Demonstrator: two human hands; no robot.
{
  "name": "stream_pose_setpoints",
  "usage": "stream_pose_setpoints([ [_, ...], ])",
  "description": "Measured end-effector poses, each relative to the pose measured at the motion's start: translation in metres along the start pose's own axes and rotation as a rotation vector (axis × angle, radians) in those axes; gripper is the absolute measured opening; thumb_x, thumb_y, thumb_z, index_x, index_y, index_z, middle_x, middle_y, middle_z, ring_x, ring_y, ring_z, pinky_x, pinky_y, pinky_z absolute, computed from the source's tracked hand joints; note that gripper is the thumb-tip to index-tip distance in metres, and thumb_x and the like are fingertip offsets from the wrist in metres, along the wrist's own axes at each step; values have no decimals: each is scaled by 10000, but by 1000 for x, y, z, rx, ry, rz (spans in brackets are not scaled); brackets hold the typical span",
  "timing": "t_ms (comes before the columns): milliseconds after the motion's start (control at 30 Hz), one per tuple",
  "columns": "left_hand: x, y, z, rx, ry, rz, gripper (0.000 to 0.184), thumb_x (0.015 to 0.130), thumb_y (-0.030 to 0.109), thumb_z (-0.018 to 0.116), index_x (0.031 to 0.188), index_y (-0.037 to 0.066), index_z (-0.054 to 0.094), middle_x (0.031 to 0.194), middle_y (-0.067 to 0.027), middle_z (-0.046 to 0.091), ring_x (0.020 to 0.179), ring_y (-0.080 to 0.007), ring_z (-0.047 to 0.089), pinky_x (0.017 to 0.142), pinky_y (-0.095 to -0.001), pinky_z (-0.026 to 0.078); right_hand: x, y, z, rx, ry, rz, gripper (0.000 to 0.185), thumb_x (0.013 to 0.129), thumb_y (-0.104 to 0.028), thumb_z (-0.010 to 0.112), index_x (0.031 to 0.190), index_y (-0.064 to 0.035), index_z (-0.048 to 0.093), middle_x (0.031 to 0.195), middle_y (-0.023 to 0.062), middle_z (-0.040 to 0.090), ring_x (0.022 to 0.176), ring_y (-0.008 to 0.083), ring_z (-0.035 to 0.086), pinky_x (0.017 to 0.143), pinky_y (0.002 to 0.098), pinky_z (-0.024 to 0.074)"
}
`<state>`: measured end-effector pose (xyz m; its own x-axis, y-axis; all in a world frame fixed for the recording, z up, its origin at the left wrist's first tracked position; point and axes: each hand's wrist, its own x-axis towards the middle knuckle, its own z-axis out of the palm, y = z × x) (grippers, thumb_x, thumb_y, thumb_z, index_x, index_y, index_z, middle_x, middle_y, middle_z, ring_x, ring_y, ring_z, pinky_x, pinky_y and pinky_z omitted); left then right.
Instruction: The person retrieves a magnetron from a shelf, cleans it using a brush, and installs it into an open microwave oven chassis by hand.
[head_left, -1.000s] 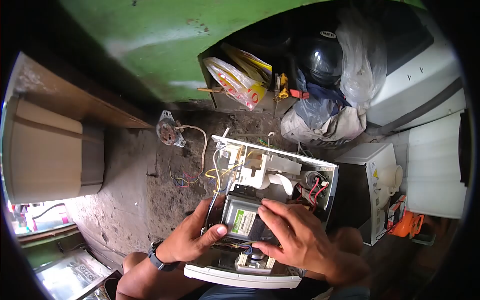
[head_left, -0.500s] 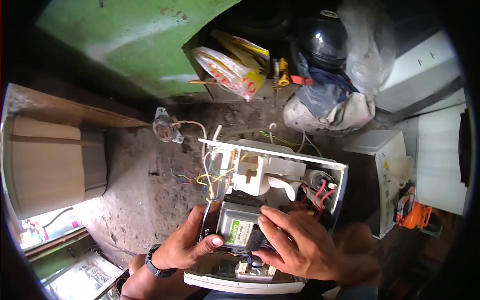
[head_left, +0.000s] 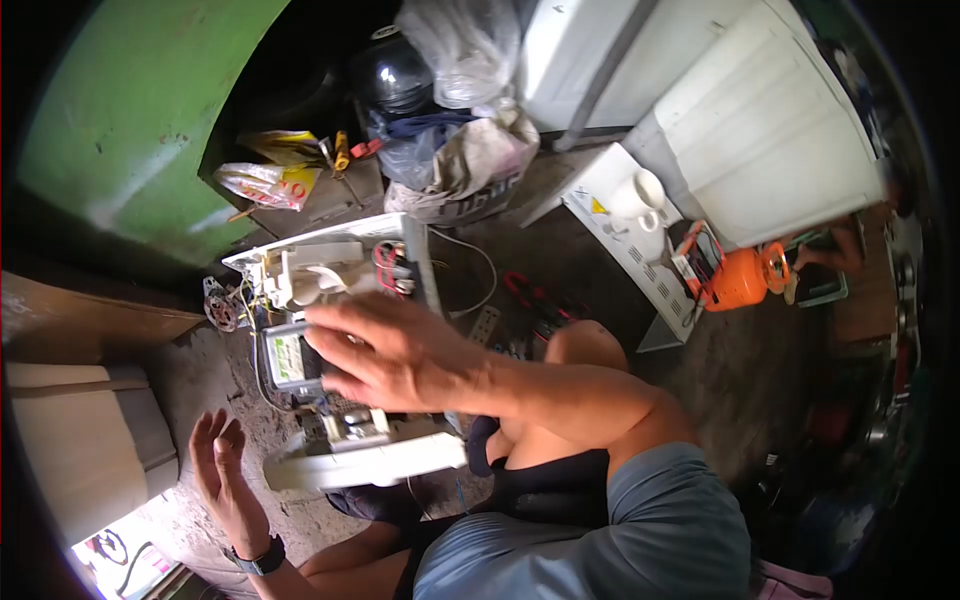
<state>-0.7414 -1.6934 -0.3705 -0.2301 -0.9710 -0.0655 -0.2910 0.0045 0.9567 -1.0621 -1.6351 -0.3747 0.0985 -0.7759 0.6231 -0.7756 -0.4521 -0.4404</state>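
Note:
An opened microwave oven point(head_left: 345, 468) stands on the floor by my legs, its wiring and inner parts exposed. Inside it is a metal-cased magnetron point(head_left: 291, 362) with a green and white label. My right hand point(head_left: 385, 350) covers the magnetron's right side, its fingers at the upper edge and the thumb lower down; part of the contact is hidden. Away to the left, my left hand point(head_left: 232, 480) is raised with nothing in it, fingers apart. A dark watch point(head_left: 262, 556) sits on that wrist.
A white vented metal cover point(head_left: 640, 255) stands at the right, near an orange canister point(head_left: 742, 280). Red-handled pliers point(head_left: 535, 298) and a power strip point(head_left: 485, 325) lie on the floor beyond my right knee. A stuffed sack point(head_left: 465, 165) and a black helmet point(head_left: 392, 75) are behind.
My left hand has let go of the magnetron and moved off to the left. My right hand remains at its right side. The view has swung to the right.

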Motion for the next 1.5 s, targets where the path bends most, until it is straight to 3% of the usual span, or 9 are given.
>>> stream_pose_setpoints([
  [67,-20,8,-10,79,63,94,474,1116,353,547,1432,1,572,1416,-149,631,1233,-247,642,1080,-396,496,3,7,-46,-189,165,-87,338,857,-210,828,1126,-47,701,1225,87,666,1015,237,699,839,372,605],
  [133,-37,15,-20,117,96,142,463,1115,355,549,1413,2,592,1395,-143,642,1218,-242,646,1081,-399,497,-5,20,-112,-157,200,213,263,902,-176,795,1112,-47,704,1022,101,700,895,251,720,803,377,595],
  [300,-81,12,-29,210,147,313,314,1116,253,541,1255,-2,658,1127,-87,686,1031,-181,630,950,-345,516,-167,148,-221,-218,112,904,234,940,-191,759,1119,-42,732,1059,162,772,989,326,743,855,421,577],
  [600,-202,-42,49,110,-172,78,112,994,-11,575,1041,-27,675,1022,-92,640,848,-148,611,753,-277,500,-274,249,-202,-953,-119,918,208,947,-138,671,1136,-122,756,1178,103,727,997,331,748,864,451,599],
  [800,-235,-43,71,257,-200,-15,104,948,-27,643,1031,-18,705,951,-135,681,779,-225,671,725,-311,542,-290,317,-184,-1175,-421,773,301,1035,-223,539,907,-85,775,947,125,771,845,320,772,777,462,621],
  [967,-229,-37,82,202,-206,-11,118,936,-24,656,1033,4,716,979,-135,693,874,-270,716,756,-336,562,-265,291,-181,-1120,-437,793,117,928,-131,705,1028,-76,682,1000,162,745,965,370,746,809,502,594],
  [1100,-209,-16,103,222,-292,178,233,895,-88,666,1108,0,694,1014,-139,688,871,-268,694,774,-333,554,-184,188,-177,-264,7,825,113,951,-119,711,1016,-46,655,771,89,683,755,232,723,669,345,532],
  [1300,-166,64,136,158,-327,539,459,852,-71,764,1289,7,647,1149,-159,689,1058,-332,716,896,-393,591,-103,-78,-158,487,-460,360,153,920,-14,762,966,-21,616,775,27,675,721,83,710,597,267,532],
  [1500,-161,57,120,165,-424,692,423,842,89,829,1220,22,652,1167,-165,674,1038,-368,703,862,-428,589,-113,-117,-121,959,-423,649,189,934,-3,764,973,-7,580,821,36,672,710,87,709,588,232,533],
])
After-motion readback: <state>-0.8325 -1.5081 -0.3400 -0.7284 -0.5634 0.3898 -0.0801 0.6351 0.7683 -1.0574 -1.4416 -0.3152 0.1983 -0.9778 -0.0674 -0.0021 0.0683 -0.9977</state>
